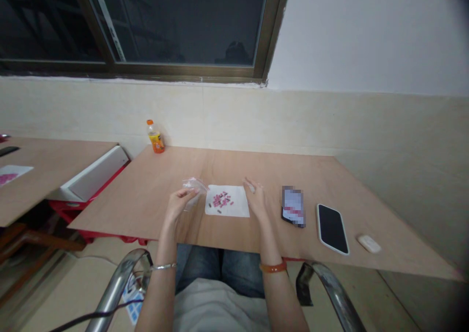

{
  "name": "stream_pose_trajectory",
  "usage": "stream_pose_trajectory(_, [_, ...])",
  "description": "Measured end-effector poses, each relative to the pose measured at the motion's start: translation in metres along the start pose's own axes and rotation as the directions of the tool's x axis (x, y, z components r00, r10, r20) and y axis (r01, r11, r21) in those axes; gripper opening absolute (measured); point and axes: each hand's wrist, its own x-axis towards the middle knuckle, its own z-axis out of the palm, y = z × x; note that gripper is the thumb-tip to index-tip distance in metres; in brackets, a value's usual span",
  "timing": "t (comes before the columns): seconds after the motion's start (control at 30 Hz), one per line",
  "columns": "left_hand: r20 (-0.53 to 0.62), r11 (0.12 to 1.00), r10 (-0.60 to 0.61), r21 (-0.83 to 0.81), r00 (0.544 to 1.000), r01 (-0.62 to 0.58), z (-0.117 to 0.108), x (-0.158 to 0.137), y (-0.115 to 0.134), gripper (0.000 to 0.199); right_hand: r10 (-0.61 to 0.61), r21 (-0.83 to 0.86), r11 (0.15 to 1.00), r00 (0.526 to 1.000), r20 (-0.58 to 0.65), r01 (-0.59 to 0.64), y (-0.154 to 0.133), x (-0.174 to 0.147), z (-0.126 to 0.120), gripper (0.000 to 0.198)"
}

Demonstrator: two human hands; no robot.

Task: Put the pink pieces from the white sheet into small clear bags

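A clear plastic bag (193, 184) is pinched in the fingers of my left hand (179, 204), just left of a white sheet (238, 205). Several small pink pieces (222, 200), with a few dark ones among them, lie in a loose cluster on the sheet's left half. At the right edge of the sheet is my right hand (256, 199), fingers stretched out and apart. I see nothing held in it. The bag's contents, if any, are too faint to make out.
Right of my hands lie a phone with a blurred screen (293, 207), a dark-screened phone (332, 229) and a small white case (369, 243). An orange drink bottle (156, 137) stands at the back left of the wooden table (256, 168). Metal armrests flank me.
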Motion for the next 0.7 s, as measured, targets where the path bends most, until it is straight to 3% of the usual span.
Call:
stream_pose_trajectory(0.07, [0.106, 1.0, -0.001, 0.019, 0.994, -0.001, 0.003, -0.004, 0.008, 0.027, -0.056, 0.32, 0.947, 0.981, 0.188, -0.007, -0.024, -0.006, 0.002, 0.041])
stream_pose_trajectory(0.13, [0.2, 0.999, 0.011, 0.047, 0.98, -0.02, 0.006, -0.007, 0.013, 0.024, -0.121, 0.462, 0.884, 0.926, 0.358, -0.063, -0.045, -0.015, 0.006, 0.038])
stream_pose_trajectory(0.23, [0.323, 0.995, 0.034, 0.081, 0.946, -0.063, 0.01, -0.011, 0.017, 0.022, -0.175, 0.548, 0.829, 0.88, 0.442, -0.11, -0.061, -0.029, 0.013, 0.031])
stream_pose_trajectory(0.33, [0.384, 0.985, 0.07, 0.121, 0.921, -0.125, 0.012, -0.013, 0.016, 0.022, -0.175, 0.546, 0.832, 0.892, 0.417, -0.093, -0.061, -0.036, 0.019, 0.027])
stream_pose_trajectory(0.47, [0.149, 0.922, 0.245, 0.27, 0.958, -0.278, 0.014, -0.013, 0.02, 0.03, -0.087, 0.531, 0.843, 0.952, 0.294, -0.087, -0.053, -0.039, 0.023, 0.023])
stream_pose_trajectory(0.57, [-0.021, 0.837, 0.381, 0.433, 0.924, -0.335, 0.015, -0.015, 0.027, 0.032, -0.037, 0.541, 0.835, 0.971, 0.237, -0.1, -0.054, -0.04, 0.023, 0.024])
stream_pose_trajectory(0.63, [-0.057, 0.814, 0.437, 0.449, 0.898, -0.368, 0.016, -0.017, 0.031, 0.025, 0.0, 0.552, 0.825, 0.976, 0.216, -0.121, -0.058, -0.041, 0.022, 0.026])
stream_pose_trajectory(0.7, [-0.013, 0.834, 0.43, 0.389, 0.903, -0.392, 0.019, -0.019, 0.033, 0.019, 0.047, 0.569, 0.808, 0.978, 0.203, -0.156, -0.062, -0.043, 0.022, 0.027])
